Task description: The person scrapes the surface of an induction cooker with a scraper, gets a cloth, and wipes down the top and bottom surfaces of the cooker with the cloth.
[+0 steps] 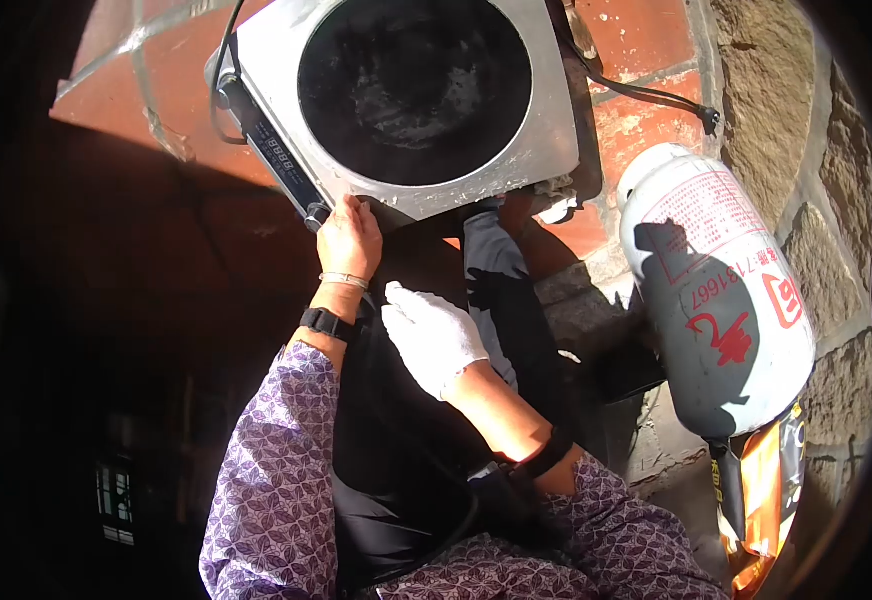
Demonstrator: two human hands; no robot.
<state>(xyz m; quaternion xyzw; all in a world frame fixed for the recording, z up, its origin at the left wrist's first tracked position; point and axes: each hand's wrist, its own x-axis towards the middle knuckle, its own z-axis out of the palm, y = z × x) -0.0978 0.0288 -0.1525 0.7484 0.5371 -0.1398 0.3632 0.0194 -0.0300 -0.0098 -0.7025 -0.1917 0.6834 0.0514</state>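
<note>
A steel induction cooker (546, 90) with a round black glass plate (416, 90) fills the top of the view. Along its left edge runs a black control panel (274, 150) with a digital display and a knob. My bare left hand (351, 240) grips the cooker's near corner beside the knob, its fingertips partly hidden. Droplets or bits of residue dot the metal near the front edge. My right hand (434, 338), in a white glove, hovers below the cooker, fingers loosely extended, apart from it and with nothing visible in them.
A grey gas cylinder (721, 290) with red lettering lies at right, near an orange-and-black packet (761, 490). A cable with a plug (708, 118) crosses the red tiles (646, 50). Stone edging (766, 90) borders them. White crumpled material (558, 205) shows by the cooker's right corner.
</note>
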